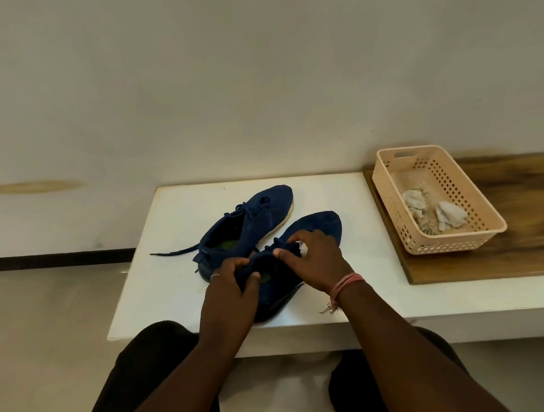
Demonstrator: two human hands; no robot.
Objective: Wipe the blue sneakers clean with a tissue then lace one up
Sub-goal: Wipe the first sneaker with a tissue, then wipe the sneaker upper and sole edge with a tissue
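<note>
Head view shows you seated at a low white rectangular table (158, 283) set against a pale wall, your dark-trousered knees tucked under its near edge. To your right, a brown wood-grain board (537, 213) lies on the same surface, and a peach perforated plastic basket (392, 194) sits on its near-left part, holding a few crumpled greyish used tissues (430, 212).

Two dark blue knit sneakers lie side by side on the white top, toes pointing away to the right. The far blue sneaker (258, 220) rests untouched, with a pale sole edge and one dark lace end (173, 252) trailing left across the table. The near blue sneaker (319, 226) sits just in front of it, close to the table's near edge, under both your hands.

Your left hand (226, 285) grips the near sneaker's collar, thumb curled over the opening. Your right hand (317, 261), with a pink thread band (344, 285) at the wrist, pinches the shoe's upper near the laces, and a small white scrap (303, 248) shows under its fingers.
</note>
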